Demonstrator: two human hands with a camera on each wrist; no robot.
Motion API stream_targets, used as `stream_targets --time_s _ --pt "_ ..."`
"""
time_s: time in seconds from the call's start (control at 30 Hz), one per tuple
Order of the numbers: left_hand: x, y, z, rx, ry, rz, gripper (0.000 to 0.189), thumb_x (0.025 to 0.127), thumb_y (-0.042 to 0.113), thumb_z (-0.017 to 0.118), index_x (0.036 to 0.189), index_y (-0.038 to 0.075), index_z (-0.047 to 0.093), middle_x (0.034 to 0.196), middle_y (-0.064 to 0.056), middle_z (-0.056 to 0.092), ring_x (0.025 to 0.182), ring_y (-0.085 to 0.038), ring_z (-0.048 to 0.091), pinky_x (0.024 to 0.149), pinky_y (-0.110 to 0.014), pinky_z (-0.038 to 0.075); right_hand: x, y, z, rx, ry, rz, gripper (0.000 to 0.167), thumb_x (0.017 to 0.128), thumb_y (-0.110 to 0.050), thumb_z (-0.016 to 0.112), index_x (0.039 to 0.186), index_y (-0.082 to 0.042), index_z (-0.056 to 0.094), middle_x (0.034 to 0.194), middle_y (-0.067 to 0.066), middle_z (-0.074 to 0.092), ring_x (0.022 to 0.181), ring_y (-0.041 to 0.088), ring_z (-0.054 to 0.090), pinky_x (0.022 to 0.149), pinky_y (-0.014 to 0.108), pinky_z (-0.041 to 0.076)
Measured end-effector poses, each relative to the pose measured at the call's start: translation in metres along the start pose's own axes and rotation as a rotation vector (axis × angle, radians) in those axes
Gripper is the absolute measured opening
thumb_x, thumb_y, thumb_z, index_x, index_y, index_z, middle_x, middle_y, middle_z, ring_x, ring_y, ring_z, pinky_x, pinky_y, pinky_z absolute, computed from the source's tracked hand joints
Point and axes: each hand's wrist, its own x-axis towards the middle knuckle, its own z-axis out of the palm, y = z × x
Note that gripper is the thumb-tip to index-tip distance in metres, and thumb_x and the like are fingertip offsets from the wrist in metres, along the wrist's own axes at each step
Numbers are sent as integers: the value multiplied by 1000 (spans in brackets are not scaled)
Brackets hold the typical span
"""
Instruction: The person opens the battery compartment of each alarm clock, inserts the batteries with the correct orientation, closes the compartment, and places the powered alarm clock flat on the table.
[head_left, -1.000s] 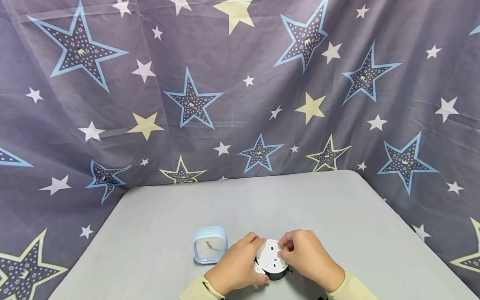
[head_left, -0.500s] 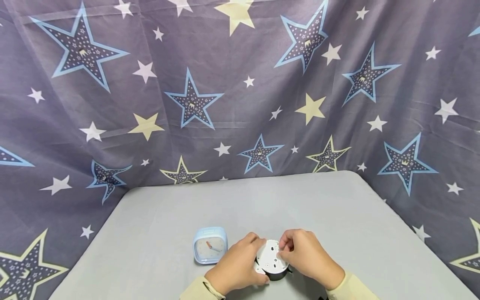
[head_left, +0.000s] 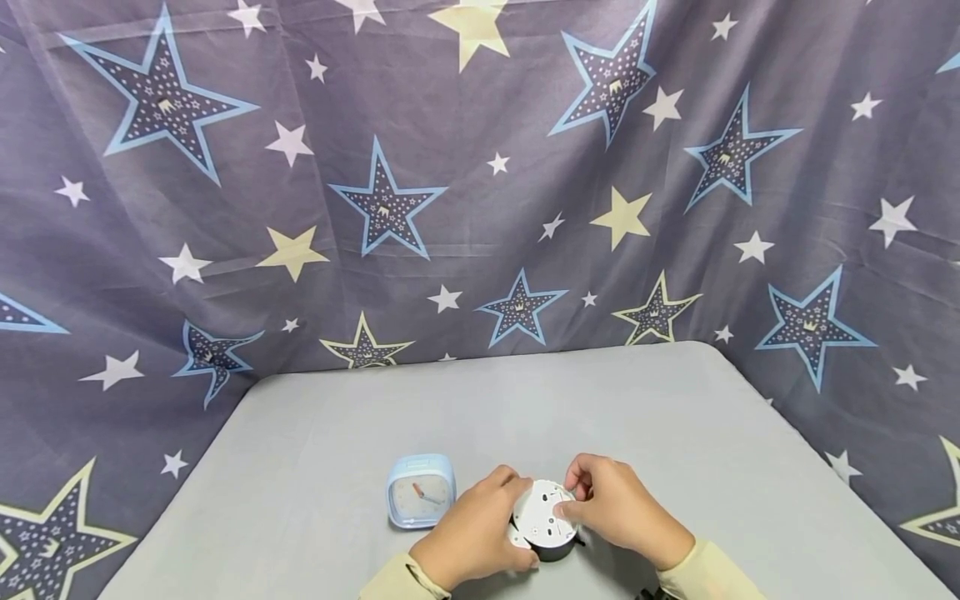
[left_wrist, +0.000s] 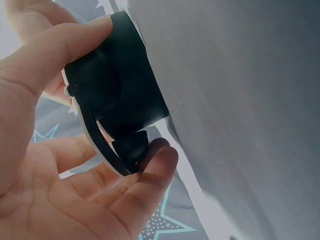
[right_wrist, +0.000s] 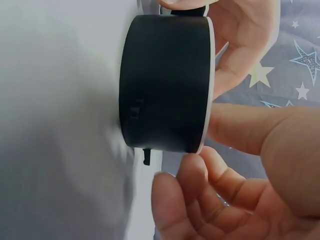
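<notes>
A round black alarm clock (head_left: 535, 518) lies on the grey table with its white back facing up. My left hand (head_left: 478, 527) grips its left side, the thumb at the near edge and the fingers around the far side. In the left wrist view, the dark casing (left_wrist: 131, 75) shows, and fingertips touch a small dark dome beside it. My right hand (head_left: 621, 510) is at the clock's right side. Its thumb presses on the white back while the curled fingers meet the rim, as the right wrist view shows beside the black side wall (right_wrist: 165, 85). The clock's dial is hidden underneath.
A light blue square clock (head_left: 422, 492) stands just left of my left hand, its dial facing me. The grey table (head_left: 480, 417) reaches back to a purple-grey curtain (head_left: 465, 208) printed with stars, which also hangs along both sides.
My right hand has shifted slightly right; its fingers, earlier bunched together over the white back, now sit at the rim with the thumb on the back. The left hand and both clocks stay put.
</notes>
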Motion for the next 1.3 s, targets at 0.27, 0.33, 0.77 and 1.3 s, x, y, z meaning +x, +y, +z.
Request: stream_targets --time_s 0.27,0.33,0.77,1.3 --pt "1 0 -1 -18 -19 -17 85 63 41 95 135 8 65 119 2 62 94 -5 59 85 -25 55 -8 -9 -1 -169 29 -95 32 80 -23 86 65 -25 58 67 -12 53 61 2 46 58 21 40" --pt "1 0 -1 -24 -28 -22 85 64 41 95 136 8 64 119 2 62 94 -4 59 85 -25 54 -11 -14 1 -259 55 -114 34 79 -25 86 62 -26 57 68 -12 50 61 3 43 57 22 39" --pt "1 1 -1 -6 -13 -16 87 63 41 95 136 6 64 120 0 63 95 -6 60 85 -26 55 -20 -27 -3 -311 32 -53 28 80 -21 83 65 -23 60 70 -9 50 62 7 44 57 23 39" --pt "1 1 -1 -31 -18 -15 85 64 39 95 136 7 64 120 1 62 92 -4 58 83 -25 54 -19 -22 -6 -232 -9 -48 24 78 -17 79 66 -23 59 63 -13 53 58 4 46 54 23 40"
